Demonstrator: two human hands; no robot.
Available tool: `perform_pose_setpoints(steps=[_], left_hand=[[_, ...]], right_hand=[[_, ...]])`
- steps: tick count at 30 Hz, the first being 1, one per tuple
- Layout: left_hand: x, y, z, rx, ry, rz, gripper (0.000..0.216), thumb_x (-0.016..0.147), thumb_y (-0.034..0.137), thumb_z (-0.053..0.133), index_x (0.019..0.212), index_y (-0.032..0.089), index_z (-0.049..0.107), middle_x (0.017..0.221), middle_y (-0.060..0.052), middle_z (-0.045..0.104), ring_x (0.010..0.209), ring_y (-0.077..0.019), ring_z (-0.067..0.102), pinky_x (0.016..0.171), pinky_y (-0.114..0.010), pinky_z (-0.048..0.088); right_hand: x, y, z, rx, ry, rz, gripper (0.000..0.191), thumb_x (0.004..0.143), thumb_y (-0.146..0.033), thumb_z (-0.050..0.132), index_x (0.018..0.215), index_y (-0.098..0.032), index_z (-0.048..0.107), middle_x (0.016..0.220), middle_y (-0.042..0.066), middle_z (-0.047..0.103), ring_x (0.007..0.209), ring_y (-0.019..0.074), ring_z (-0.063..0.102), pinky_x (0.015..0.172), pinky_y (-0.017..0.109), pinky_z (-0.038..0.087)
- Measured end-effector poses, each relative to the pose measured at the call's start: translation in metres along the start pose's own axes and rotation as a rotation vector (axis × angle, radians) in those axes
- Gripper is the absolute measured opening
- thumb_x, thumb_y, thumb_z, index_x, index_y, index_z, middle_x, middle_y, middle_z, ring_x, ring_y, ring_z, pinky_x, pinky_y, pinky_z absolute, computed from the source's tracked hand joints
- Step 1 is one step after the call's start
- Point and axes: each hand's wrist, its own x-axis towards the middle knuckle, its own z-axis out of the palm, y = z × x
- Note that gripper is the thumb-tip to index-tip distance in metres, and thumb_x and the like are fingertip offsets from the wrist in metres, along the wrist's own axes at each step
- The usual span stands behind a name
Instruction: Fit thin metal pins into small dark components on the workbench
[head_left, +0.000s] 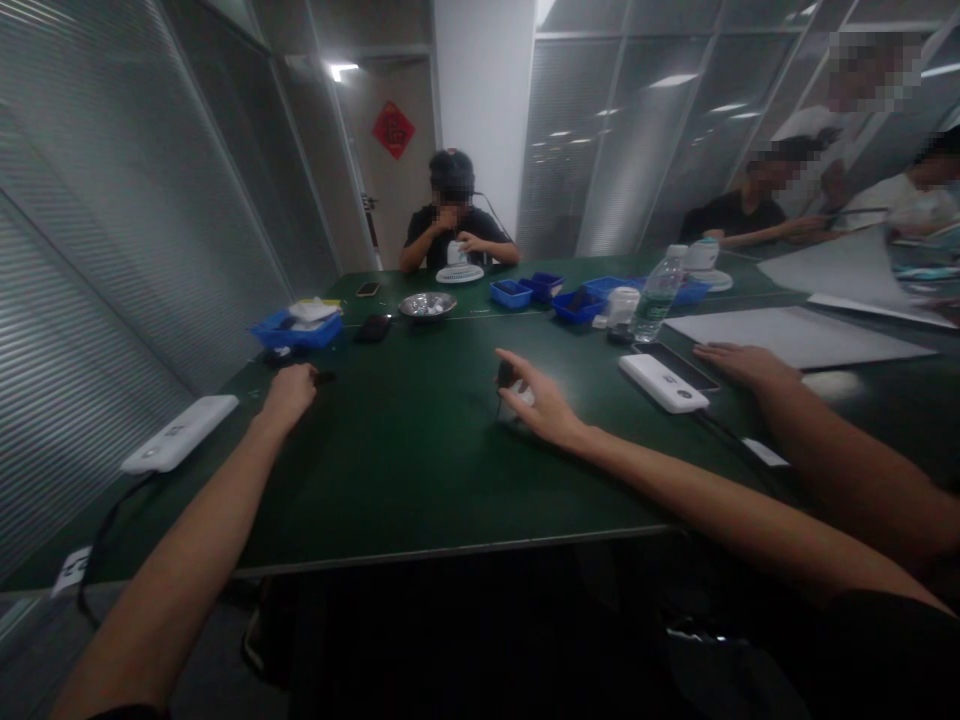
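My left hand (291, 393) is closed over the left part of the green table (390, 470). A small dark object (325, 377) pokes out from its fingers; its kind cannot be made out. Toward the middle, my right hand (553, 405) curves its thumb and fingers around a small object with a black upper part (506, 374) and a whitish part behind the fingers. Part of this object is hidden by the hand, and it stands on or just above the tabletop. The two hands are well apart.
A blue tray (300, 332), a dark phone (373, 328) and a metal bowl (427, 306) lie beyond my left hand. White power banks (180, 433) flank me. A bottle (660, 295) and blue bins (577, 305) stand right. Another person's hand (742, 363) rests nearby.
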Motion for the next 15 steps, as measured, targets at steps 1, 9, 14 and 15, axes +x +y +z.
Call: perform_pose_setpoints(steps=[1, 9, 14, 15], left_hand=[[-0.0007, -0.0012, -0.0006, 0.002, 0.005, -0.006, 0.04, 0.083, 0.012, 0.055, 0.118, 0.008, 0.074, 0.118, -0.021, 0.072, 0.112, -0.0347, 0.068, 0.097, -0.039, 0.052], [-0.0051, -0.0028, -0.006, -0.026, 0.067, -0.057, 0.03, 0.088, 0.022, 0.057, 0.108, 0.01, 0.076, 0.109, -0.019, 0.075, 0.104, -0.0333, 0.07, 0.091, -0.036, 0.054], [-0.0022, 0.0019, -0.0082, -0.253, 0.159, -0.133, 0.029, 0.089, 0.027, 0.063, 0.11, 0.012, 0.076, 0.109, -0.013, 0.077, 0.101, -0.0283, 0.071, 0.092, -0.032, 0.053], [-0.0017, 0.0029, -0.0084, -0.286, 0.161, -0.136, 0.029, 0.089, 0.028, 0.065, 0.11, 0.012, 0.077, 0.109, -0.012, 0.077, 0.1, -0.0273, 0.072, 0.092, -0.032, 0.053]], right_hand=[[-0.0001, 0.0006, 0.0006, -0.002, 0.002, -0.001, 0.064, 0.099, -0.029, 0.055, 0.159, -0.027, 0.033, 0.123, 0.01, 0.066, 0.101, 0.0231, 0.063, 0.088, 0.041, 0.055], [-0.0007, 0.0016, 0.0011, -0.016, 0.003, -0.022, 0.063, 0.099, -0.029, 0.055, 0.159, -0.027, 0.034, 0.121, 0.01, 0.065, 0.099, 0.0232, 0.063, 0.087, 0.041, 0.055], [-0.0008, 0.0004, 0.0004, -0.014, 0.001, -0.034, 0.062, 0.099, -0.029, 0.055, 0.158, -0.027, 0.035, 0.122, 0.01, 0.065, 0.1, 0.0232, 0.063, 0.088, 0.041, 0.055], [-0.0008, 0.0001, 0.0004, -0.017, 0.005, -0.033, 0.062, 0.099, -0.029, 0.055, 0.158, -0.027, 0.035, 0.121, 0.01, 0.065, 0.1, 0.0232, 0.062, 0.087, 0.041, 0.055]])
